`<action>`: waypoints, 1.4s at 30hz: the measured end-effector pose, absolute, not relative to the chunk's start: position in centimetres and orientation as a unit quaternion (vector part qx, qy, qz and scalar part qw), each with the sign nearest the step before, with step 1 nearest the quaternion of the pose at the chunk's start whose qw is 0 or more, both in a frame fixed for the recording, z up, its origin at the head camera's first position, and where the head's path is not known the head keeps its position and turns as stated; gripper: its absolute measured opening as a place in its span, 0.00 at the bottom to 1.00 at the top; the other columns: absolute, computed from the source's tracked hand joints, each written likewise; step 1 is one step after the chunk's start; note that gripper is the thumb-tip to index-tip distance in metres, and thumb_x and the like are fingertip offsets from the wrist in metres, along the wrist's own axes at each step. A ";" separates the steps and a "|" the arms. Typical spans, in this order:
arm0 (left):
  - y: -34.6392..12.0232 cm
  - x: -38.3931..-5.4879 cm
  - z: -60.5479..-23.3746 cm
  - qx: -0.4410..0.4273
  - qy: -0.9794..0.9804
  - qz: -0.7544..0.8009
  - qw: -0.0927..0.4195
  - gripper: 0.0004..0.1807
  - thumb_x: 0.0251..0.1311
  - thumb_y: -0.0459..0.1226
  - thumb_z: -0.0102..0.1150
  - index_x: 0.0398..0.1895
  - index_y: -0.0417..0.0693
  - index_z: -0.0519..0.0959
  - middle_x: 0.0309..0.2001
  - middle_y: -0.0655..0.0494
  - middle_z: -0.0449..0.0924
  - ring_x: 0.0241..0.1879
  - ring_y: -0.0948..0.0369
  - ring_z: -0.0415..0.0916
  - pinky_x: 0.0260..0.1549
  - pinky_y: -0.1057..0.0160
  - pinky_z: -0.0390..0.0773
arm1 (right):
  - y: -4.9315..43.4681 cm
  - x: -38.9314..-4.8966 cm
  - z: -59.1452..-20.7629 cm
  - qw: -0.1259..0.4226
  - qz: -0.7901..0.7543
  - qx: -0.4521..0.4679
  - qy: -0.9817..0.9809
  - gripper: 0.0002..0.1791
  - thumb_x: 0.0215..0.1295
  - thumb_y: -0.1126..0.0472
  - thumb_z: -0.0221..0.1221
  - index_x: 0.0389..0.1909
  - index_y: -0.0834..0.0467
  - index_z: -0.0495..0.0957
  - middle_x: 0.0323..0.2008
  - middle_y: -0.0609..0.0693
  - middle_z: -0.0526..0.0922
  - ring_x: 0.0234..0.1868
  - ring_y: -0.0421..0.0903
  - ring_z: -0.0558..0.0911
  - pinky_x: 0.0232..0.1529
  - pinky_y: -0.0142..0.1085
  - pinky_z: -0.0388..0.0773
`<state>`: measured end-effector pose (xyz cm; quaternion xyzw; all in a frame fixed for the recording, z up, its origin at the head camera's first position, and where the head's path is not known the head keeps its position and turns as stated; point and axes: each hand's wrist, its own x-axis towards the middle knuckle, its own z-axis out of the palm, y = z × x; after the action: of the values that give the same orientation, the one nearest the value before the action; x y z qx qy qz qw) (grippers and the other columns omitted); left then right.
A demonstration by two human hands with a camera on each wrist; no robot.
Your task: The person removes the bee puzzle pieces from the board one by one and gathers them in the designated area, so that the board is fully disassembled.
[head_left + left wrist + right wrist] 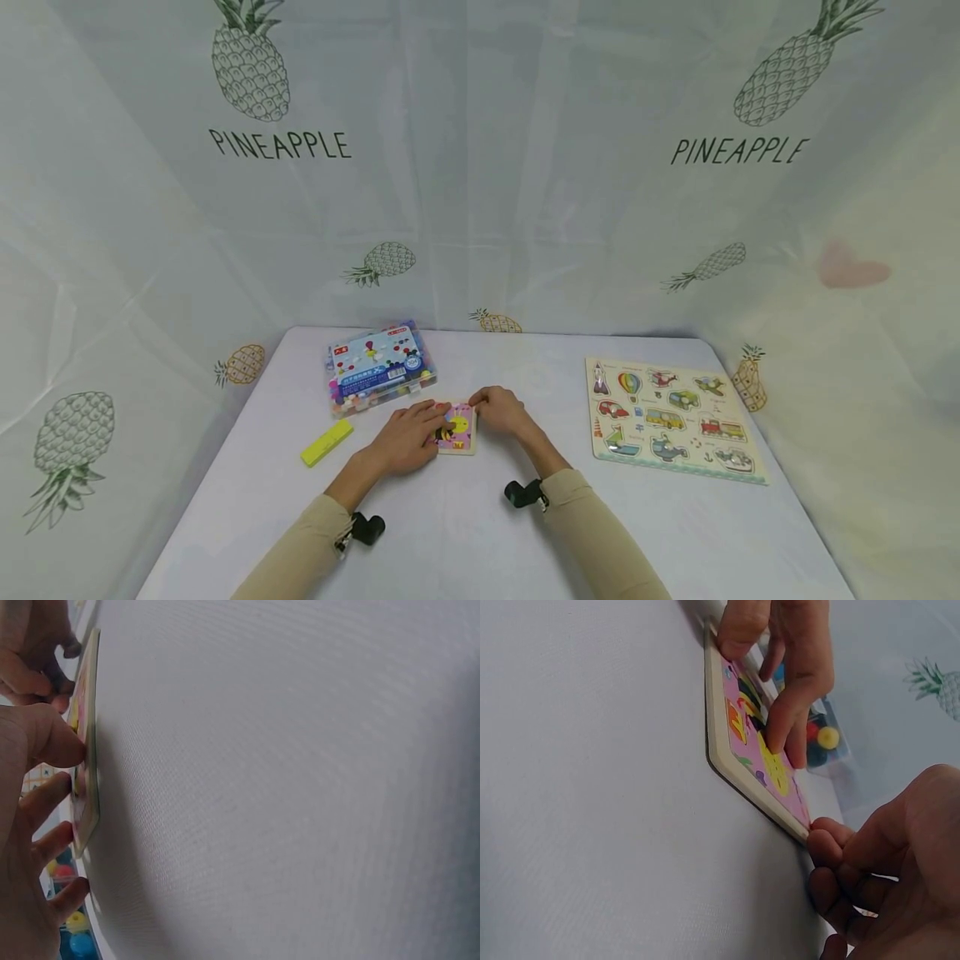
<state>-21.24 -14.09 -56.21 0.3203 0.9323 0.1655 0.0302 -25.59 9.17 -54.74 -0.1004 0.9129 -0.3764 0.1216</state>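
A small square wooden picture puzzle (463,435) with a bee and a yellow shape on pink lies flat in front of me. My left hand (408,435) rests on its left part, thumb and fingers spread and pressing on the picture; this hides part of the bee. At the far right corner, my right hand (501,410) has its fingers curled, with thumb and fingertips pinching the board's corner. In the right wrist view, the puzzle (739,761) shows its pale rim, and the right hand (885,870) meets it at one corner. The left wrist view shows the left hand (37,795) over the board.
Behind the left hand stands a clear plastic box (381,367) of colourful beads with a blue label. A yellow block (327,442) lies left of the hand. To the right is a large vehicle peg puzzle (671,421). A pineapple-print curtain (510,208) hangs behind the table.
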 end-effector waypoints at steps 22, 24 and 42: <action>-14.1 -21.2 -55.9 0.309 0.937 0.155 0.047 0.20 0.67 0.40 0.55 0.62 0.59 0.80 0.75 0.57 0.63 0.76 0.48 0.54 0.64 0.36 0.62 | 9.0 -25.3 -54.5 0.112 -0.363 -0.099 0.920 0.14 0.69 0.65 0.52 0.45 0.59 0.86 0.44 0.53 0.86 0.37 0.47 0.75 0.40 0.46 0.70; -14.1 -21.2 -56.0 0.309 0.937 0.155 0.048 0.20 0.67 0.39 0.55 0.62 0.59 0.80 0.76 0.57 0.63 0.76 0.48 0.54 0.64 0.36 0.62 | 9.0 -25.3 -54.4 0.112 -0.358 -0.099 0.922 0.14 0.70 0.65 0.51 0.45 0.58 0.86 0.45 0.52 0.86 0.37 0.46 0.75 0.41 0.47 0.69; -14.1 -21.3 -56.0 0.312 0.934 0.166 0.045 0.20 0.66 0.38 0.55 0.61 0.57 0.80 0.75 0.55 0.63 0.75 0.46 0.55 0.64 0.34 0.60 | 9.1 -25.5 -54.4 0.119 -0.379 -0.099 0.913 0.13 0.70 0.64 0.52 0.45 0.58 0.85 0.43 0.51 0.85 0.36 0.45 0.76 0.39 0.42 0.71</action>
<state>-21.28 -14.10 -56.02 0.3125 0.9342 0.1660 0.0449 -25.47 9.14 -54.42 -0.0994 0.9125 -0.3786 0.1187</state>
